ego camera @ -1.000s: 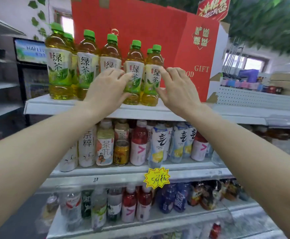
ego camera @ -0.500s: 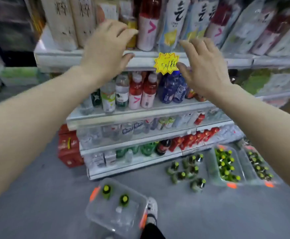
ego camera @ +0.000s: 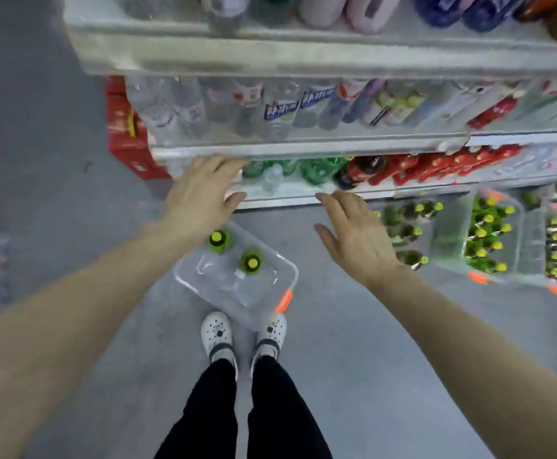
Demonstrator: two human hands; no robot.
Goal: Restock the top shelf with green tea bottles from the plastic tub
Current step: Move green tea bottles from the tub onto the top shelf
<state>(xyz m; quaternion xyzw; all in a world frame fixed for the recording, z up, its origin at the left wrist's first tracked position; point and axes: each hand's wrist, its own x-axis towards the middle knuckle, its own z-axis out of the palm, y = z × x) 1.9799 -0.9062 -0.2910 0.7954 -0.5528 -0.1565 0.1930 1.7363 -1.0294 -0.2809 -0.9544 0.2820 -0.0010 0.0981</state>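
Both hands' grip slack, left hand (ego camera: 201, 197), right hand (ego camera: 358, 236), clear rectangular plastic tub (ego camera: 270, 286)

Two green tea bottles (ego camera: 218, 240) (ego camera: 251, 262) – one plastic tub (ego camera: 263, 309) – two hands (ego camera: 201, 197) (ego camera: 358, 240)

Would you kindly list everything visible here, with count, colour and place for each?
plastic tub: one, clear with an orange latch, floor by the feet
green tea bottles: two, green caps, upright in the tub
loose bottles: several, green caps, floor at right
further tubs: two, clear, holding many bottles, far right
shelves: several tiers, white, stocked with blurred drinks
red crate: one, left of the shelves
shoes: two, white
trousers: black
left hand: open, empty
right hand: open, empty
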